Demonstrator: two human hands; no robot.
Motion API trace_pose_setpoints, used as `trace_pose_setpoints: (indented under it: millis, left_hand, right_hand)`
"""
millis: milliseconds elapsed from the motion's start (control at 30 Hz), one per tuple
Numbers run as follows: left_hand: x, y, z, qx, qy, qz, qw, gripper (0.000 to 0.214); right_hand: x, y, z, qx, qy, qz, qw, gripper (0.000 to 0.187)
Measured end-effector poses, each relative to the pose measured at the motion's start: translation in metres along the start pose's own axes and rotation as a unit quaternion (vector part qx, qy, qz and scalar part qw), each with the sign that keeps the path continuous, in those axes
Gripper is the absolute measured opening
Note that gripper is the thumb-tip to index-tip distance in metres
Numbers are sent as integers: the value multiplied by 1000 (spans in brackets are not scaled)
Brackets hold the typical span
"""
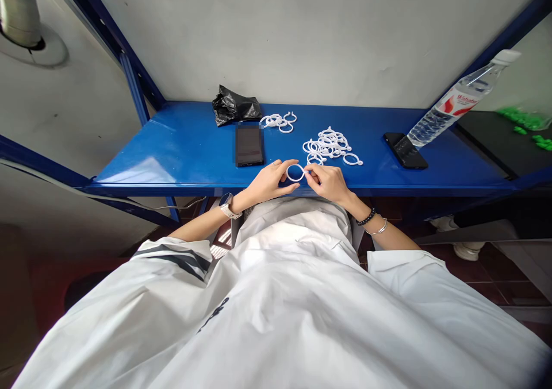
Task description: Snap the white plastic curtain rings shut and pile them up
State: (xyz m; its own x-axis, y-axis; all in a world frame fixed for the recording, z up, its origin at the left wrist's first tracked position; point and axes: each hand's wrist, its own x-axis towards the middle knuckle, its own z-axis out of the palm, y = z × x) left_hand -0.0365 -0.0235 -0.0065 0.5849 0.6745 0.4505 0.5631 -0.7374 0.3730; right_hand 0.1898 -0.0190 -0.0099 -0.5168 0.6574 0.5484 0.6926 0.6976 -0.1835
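Note:
Just above the front edge of the blue table, a white plastic ring (pixel 295 181) with a small knob is held between my hands. My right hand (pixel 330 182) pinches it at the knob on its right side. Curved round the ring's left side, my left hand (pixel 272 181) has its index finger along the top and its thumb stretched below. Beyond my right hand lies a loose pile of similar white rings (pixel 326 149), with a single ring (pixel 352 154) at its right. A smaller group of white rings (pixel 285 129) lies farther back.
A dark phone-like device (pixel 249 145) lies left of the rings, before a crumpled black plastic bag (pixel 236 106). To the right are a black phone (pixel 405 150) and a water bottle (pixel 452 103). Green pieces (pixel 524 119) sit on a dark surface at far right. Blue metal posts (pixel 133 87) frame the table (pixel 172 147).

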Motion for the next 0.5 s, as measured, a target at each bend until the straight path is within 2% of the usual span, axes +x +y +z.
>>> trace_pose_setpoints:
  millis: [100, 267, 400, 500]
  left_hand:
    - [1, -2, 2, 14, 2, -2, 1000, 62]
    - [4, 0, 3, 49, -12, 0, 999, 47]
    - [13, 8, -1, 90, -45, -2, 995, 33]
    - [33, 10, -2, 134, -64, -31, 988, 30]
  right_hand:
    - [2, 4, -4, -18, 16, 70, 997, 28]
    - [5, 20, -11, -61, 49, 167, 983, 23]
    - [7, 23, -13, -60, 30, 195, 978, 20]
    - [8, 21, -12, -65, 12, 208, 976, 19]
